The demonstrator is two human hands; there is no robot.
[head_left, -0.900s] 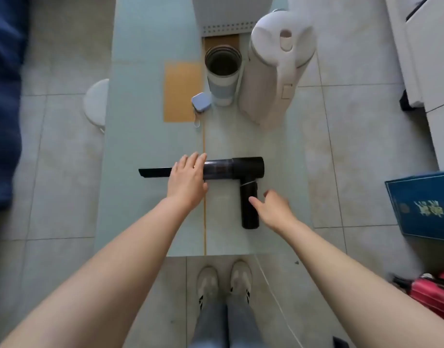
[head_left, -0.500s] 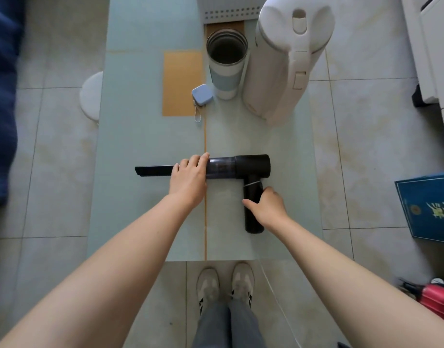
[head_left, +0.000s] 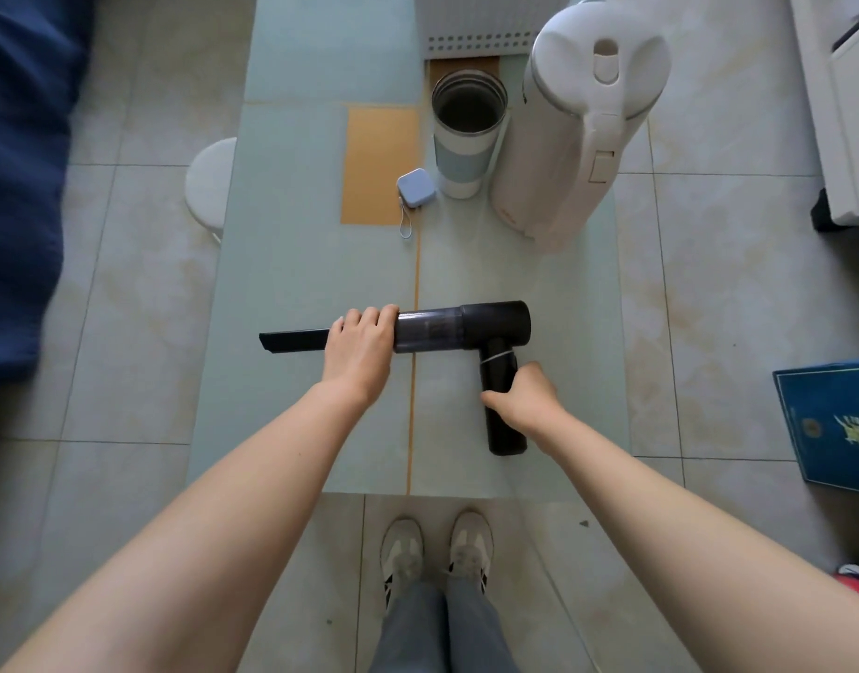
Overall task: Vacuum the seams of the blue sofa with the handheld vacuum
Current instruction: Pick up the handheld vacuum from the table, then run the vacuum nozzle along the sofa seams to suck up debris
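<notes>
Since a moment ago our right hand [head_left: 524, 398] has closed onto the handle. From the left: the blue sofa [head_left: 19, 177] is blurred and cut off. Our left hand [head_left: 362, 347] curls its fingers [head_left: 369, 315] over the handheld vacuum [head_left: 461, 327] on the desk [head_left: 291, 264], hiding the nozzle joint; right fingers wrap the handle, mostly hidden.

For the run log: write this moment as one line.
stage: pickup | left hand: grips vacuum at nozzle joint | right hand: grips handle | vacuum: on table | blue sofa: untouched
</notes>
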